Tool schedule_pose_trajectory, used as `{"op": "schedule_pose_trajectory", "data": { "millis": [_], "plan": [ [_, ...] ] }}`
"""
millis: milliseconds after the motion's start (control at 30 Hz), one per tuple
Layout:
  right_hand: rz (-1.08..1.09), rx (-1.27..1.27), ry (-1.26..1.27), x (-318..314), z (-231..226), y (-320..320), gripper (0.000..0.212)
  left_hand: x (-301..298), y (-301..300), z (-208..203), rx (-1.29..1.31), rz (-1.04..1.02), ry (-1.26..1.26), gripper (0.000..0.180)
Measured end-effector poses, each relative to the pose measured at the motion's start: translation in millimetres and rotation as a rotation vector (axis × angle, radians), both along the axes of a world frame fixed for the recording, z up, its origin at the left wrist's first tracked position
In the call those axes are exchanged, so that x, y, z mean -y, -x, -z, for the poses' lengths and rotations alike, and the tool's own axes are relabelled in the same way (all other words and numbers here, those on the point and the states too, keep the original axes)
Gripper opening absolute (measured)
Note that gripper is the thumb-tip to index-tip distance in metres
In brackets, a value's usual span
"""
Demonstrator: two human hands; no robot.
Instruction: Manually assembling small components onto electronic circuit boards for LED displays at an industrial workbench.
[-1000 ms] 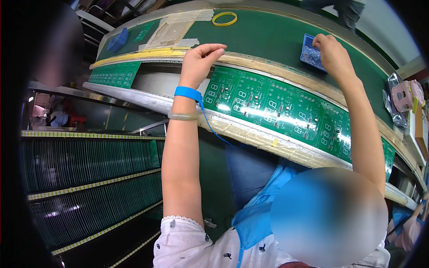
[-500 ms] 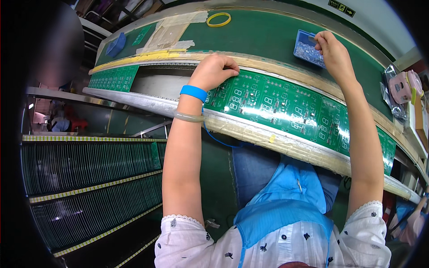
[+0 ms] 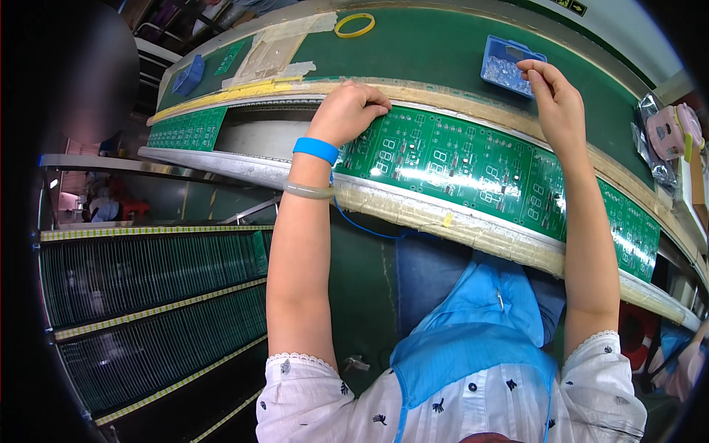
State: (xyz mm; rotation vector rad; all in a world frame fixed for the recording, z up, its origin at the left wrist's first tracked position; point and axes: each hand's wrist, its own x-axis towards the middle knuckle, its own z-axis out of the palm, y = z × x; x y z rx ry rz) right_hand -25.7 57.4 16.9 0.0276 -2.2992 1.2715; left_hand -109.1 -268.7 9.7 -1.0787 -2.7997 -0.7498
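The green bench point(image 3: 436, 48) spanned the far side; a rack point(image 3: 160, 308) with closely spaced slats stood at near left. The rail point(image 3: 458, 227) ran left to right along the bench's near side and carried the green circuit board point(image 3: 443, 159). The left hand point(image 3: 343, 114) was at the board's far left edge, thumb and fingertips drawn together; grip and contact could not be determined. The right hand point(image 3: 557, 100) was at the near right corner of the blue bin point(image 3: 496, 46), thumb and forefinger slightly parted; any held part could not be determined. The bin contained clear parts point(image 3: 504, 72).
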Motion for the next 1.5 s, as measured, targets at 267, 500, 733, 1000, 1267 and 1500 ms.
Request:
{"op": "schedule_pose_trajectory", "data": {
  "millis": [267,500,733,1000,1267,1500],
  "plan": [
    [0.009,-0.008,0.039,-3,6,-5,0.022,-4,-2,2,0.023,0.019,-0.02,0.013],
    [-0.015,-0.031,0.036,-1,7,-6,0.022,0,-1,-1,0.023,0.044,0.019,0.012],
    [-0.028,-0.018,0.054,0,8,-6,0.022,-1,-3,-1,0.018,0.041,0.003,0.011],
    [-0.045,-0.012,0.125,-2,7,-8,0.021,-9,-6,-9,-0.052,0.1,0.069,0.011],
    [-0.245,0.181,0.368,14,-5,-19,0.024,-7,-5,-9,-0.007,0.063,0.069,0.011],
    [-0.38,0.243,0.517,26,-9,-19,0.023,-5,-3,-4,-0.038,0.083,0.028,0.011]
  ]
}}
